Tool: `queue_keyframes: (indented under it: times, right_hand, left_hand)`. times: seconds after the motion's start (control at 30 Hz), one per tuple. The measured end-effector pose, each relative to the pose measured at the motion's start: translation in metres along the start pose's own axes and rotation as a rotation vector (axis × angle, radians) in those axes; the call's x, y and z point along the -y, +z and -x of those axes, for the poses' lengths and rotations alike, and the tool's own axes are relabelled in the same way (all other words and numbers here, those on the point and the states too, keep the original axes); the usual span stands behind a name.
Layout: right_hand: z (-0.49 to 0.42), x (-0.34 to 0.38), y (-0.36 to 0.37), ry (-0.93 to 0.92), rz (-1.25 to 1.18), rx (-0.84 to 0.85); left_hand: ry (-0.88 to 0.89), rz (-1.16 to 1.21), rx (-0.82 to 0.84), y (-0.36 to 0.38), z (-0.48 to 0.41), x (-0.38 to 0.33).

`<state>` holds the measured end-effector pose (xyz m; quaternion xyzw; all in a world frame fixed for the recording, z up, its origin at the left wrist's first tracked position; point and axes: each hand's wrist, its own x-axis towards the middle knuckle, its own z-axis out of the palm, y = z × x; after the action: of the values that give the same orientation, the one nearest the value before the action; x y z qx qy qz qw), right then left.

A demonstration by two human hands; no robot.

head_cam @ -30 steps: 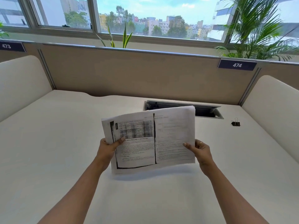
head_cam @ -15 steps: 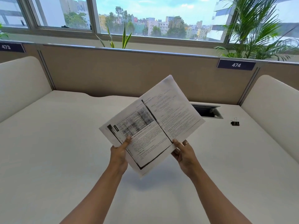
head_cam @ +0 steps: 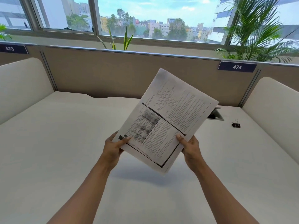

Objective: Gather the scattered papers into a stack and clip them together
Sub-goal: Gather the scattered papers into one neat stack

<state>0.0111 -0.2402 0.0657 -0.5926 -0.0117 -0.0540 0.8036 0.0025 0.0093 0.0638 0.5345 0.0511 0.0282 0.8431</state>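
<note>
A stack of printed papers (head_cam: 168,120) hangs in the air above the white desk (head_cam: 64,143), tilted so its long side runs up to the right. My left hand (head_cam: 113,148) grips the lower left edge, thumb on the top sheet. My right hand (head_cam: 191,147) grips the lower right edge the same way. A small black binder clip (head_cam: 236,124) lies on the desk far to the right, apart from both hands.
A cable hatch (head_cam: 216,114) in the desk shows partly behind the papers. A beige partition (head_cam: 97,75) closes the back, with rounded white side panels (head_cam: 22,84) left and right. Plants and windows stand beyond it.
The papers have turned from lying level across my view to a steep tilt, right end raised. Both hands have slid to the lower edges and come closer together.
</note>
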Motion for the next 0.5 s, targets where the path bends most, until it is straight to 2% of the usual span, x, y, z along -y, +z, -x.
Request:
queue_keyframes:
  times: [0.2, 0.33, 0.5]
  right_hand:
    - [-0.002, 0.022, -0.005, -0.052, 0.154, 0.051]
    - [0.004, 0.021, 0.006, -0.041, 0.265, 0.056]
    - [0.006, 0.018, 0.01, -0.044, 0.277, 0.029]
  left_hand:
    - [-0.061, -0.286, 0.245, 0.0, -0.007, -0.023]
    - [-0.024, -0.339, 0.209, 0.018, -0.011, -0.026]
    - [0.064, -0.335, 0.136, 0.026, -0.01, -0.025]
